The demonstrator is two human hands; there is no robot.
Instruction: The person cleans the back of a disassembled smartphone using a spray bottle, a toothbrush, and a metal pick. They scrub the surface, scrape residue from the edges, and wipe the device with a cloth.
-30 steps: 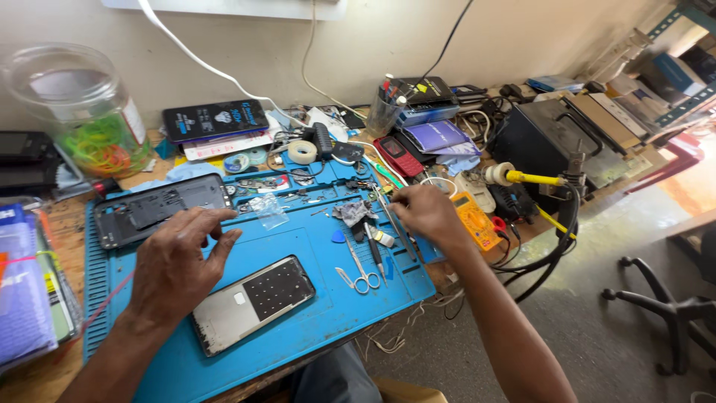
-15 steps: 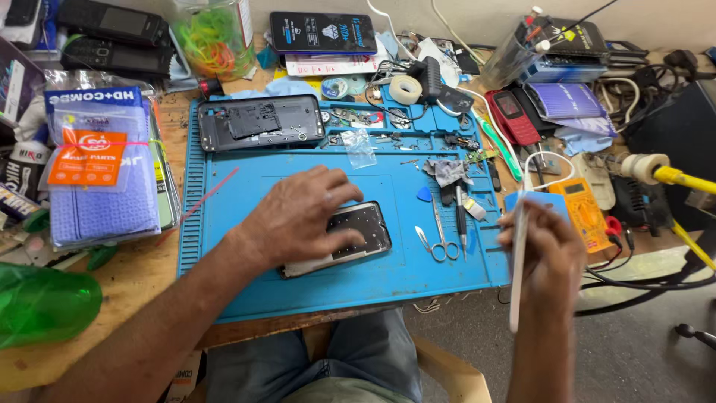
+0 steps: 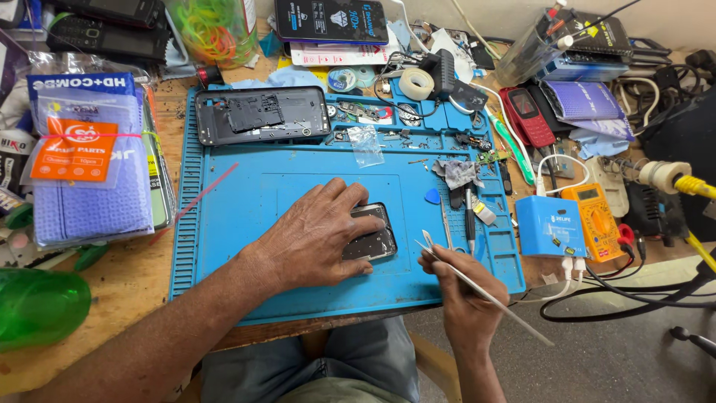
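Observation:
My left hand (image 3: 317, 227) lies flat on a small dark phone (image 3: 371, 233) that rests on the blue work mat (image 3: 224, 201), pressing it down. Only the phone's right part shows past my fingers. My right hand (image 3: 459, 287) is just right of the phone and grips a long thin metal pry tool (image 3: 485, 292). The tool's tip points up-left toward the phone's right edge, a short gap away.
An opened phone frame (image 3: 262, 114) lies at the mat's top left. Tweezers, a blue pick (image 3: 432, 196) and small parts sit along the mat's right side. A blue box (image 3: 550, 226), an orange multimeter (image 3: 593, 216), a tape roll (image 3: 416, 83) and cables crowd the right. Packets (image 3: 86, 160) lie left.
My left hand has settled onto the phone. My right hand picked up the thin tool from the tool area and brought it in close to the phone's right edge.

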